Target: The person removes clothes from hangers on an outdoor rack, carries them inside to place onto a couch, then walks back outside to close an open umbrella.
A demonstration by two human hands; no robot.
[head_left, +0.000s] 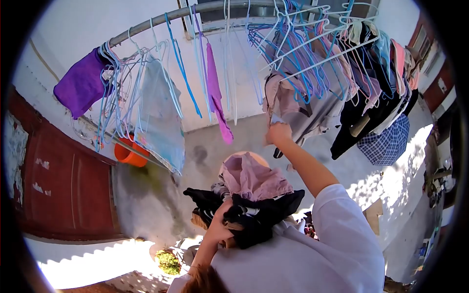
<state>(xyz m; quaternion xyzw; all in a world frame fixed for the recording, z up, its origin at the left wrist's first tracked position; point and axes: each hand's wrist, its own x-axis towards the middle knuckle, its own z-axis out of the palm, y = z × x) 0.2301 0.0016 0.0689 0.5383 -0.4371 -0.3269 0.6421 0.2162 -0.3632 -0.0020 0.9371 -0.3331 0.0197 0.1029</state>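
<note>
My right hand (278, 134) is closed on the edge of a pale pink-grey garment (286, 97) that hangs from the curved metal rail (161, 19). Low in the middle, my left hand (222, 222) is closed around a bundle of dark clothes (259, 219) held against my body. A crumpled pink garment (251, 178) lies on top of that bundle. Blue, white and purple hangers hang along the rail. Left of my right hand, a narrow purple cloth (215, 93) hangs down.
At the left hang a purple cloth (83, 88) and a pale blue cloth (161, 112), with an orange bucket (131, 151) below. More clothes and a checked umbrella (386, 141) hang at the right. A red door (68, 180) stands at the left, a plant (167, 262) below.
</note>
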